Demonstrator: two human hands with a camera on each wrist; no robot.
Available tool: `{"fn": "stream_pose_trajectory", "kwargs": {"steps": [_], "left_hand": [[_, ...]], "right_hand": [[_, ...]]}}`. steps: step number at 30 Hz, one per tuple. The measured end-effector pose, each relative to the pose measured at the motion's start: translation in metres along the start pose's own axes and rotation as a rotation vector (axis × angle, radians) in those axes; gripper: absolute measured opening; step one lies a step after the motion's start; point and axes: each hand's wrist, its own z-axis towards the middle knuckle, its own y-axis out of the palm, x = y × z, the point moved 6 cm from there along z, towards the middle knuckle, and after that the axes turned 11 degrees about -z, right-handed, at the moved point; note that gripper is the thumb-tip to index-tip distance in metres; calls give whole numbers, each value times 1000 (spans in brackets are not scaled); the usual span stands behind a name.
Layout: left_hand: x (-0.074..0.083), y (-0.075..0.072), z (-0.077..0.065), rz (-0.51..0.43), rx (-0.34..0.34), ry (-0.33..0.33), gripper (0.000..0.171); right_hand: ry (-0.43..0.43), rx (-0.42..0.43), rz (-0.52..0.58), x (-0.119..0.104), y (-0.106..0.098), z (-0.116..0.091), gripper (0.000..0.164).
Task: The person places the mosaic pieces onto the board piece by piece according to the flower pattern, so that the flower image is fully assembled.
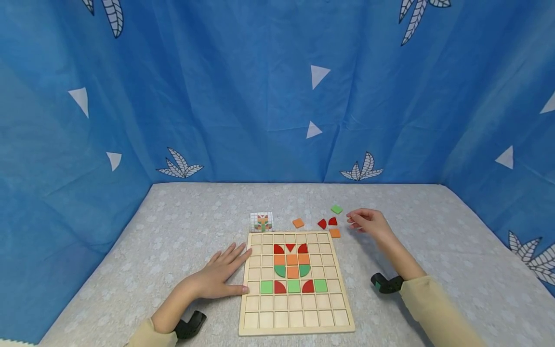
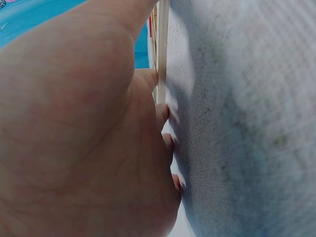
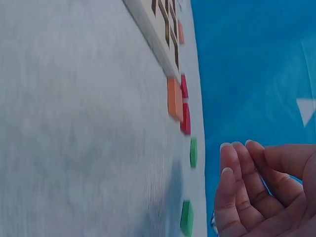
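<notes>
Tiles fill part of the board; six loose tiles remain around its far edge, apparently unobstructed. The left grip, fingers outstretched, touches the board's left side; the right grip, loosely curled and seemingly empty, hovers off the board's far-right corner. A pattern card lies behind the board.

on the table, the board is lying, set tiles sitting in it; the card is resting behind its left side, most loose tiles near its far right corner.

Board, card, tiles on table
</notes>
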Motion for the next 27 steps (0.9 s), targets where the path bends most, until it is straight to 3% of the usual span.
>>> {"fn": "stream_pose_trajectory", "kwargs": {"steps": [7, 15, 23, 27], "left_hand": [[5, -1, -1, -2, -7, 8, 89], [16, -3, -2, -19, -37, 2, 87], [13, -5, -2, -10, -42, -3, 87], [12, -5, -2, -9, -42, -2, 87]], "right_hand": [[37, 70, -17, 30, -21, 4, 36], [117, 121, -155, 49, -21, 6, 33], [116, 173, -236, 55, -21, 11, 33], [77, 180, -306, 53, -20, 13, 29]]}}
